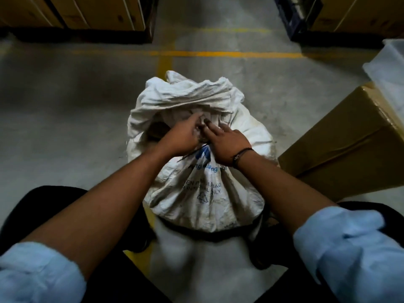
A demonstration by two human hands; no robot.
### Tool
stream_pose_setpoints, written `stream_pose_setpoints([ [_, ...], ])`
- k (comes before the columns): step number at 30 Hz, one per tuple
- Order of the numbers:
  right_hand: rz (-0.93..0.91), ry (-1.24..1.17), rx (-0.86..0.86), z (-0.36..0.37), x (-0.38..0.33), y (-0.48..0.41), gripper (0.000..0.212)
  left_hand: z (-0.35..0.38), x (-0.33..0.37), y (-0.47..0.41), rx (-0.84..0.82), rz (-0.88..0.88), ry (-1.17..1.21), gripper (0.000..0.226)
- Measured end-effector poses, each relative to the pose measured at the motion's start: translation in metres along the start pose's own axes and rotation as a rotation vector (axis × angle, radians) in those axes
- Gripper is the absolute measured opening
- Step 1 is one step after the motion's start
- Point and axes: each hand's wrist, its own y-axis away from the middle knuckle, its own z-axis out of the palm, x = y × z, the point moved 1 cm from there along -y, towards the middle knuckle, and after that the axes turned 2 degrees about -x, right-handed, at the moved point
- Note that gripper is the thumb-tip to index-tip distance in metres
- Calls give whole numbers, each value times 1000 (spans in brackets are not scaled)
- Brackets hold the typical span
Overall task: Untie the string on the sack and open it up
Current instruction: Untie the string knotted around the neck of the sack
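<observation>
Rolled pale-blue sleeves [39, 274] at 7 and 5 o'clock. Left hand [182, 138] pinching woven sack [196, 193] at its tied neck; right hand [227, 143] there too, grip indiscernible. "BAG" legible toward 6 o'clock.

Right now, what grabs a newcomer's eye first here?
The white printed sack stands on the floor at frame centre, with the left hand and right hand meeting at its gathered neck; blur hides whether they pinch anything. A dark string end pokes out just below the hands. A brown cardboard box sits at the right, and yellow floor lines cross behind the sack.
</observation>
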Motion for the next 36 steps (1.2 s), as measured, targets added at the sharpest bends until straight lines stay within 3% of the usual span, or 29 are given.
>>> stream_pose_setpoints([
  [3, 82, -218, -122, 2, 2, -12, 85, 15, 11, 4, 113, 44, -189, 55],
  [7, 55, -467, -99, -15, 14, -15, 58, 37, 13, 9, 7, -72, -321, 46],
  [10, -16, -459, -161, -23, 21, -2, 53, 36, 14, 7, -13, -69, -351, 39],
  [16, -78, -375, -198, -19, 16, 23, 71, 15, 0, 15, -89, -70, -250, 38],
  [21, -112, -373, 28, -3, 14, 39, 55, 31, -38, 23, -139, -179, -186, 27],
  [26, 23, -448, 239, -10, 4, 10, 37, 28, -38, 14, -88, -230, -205, 24],
  [36, 31, -579, 156, -17, 23, -4, 28, 33, -35, -7, -161, -325, -321, 29],
])
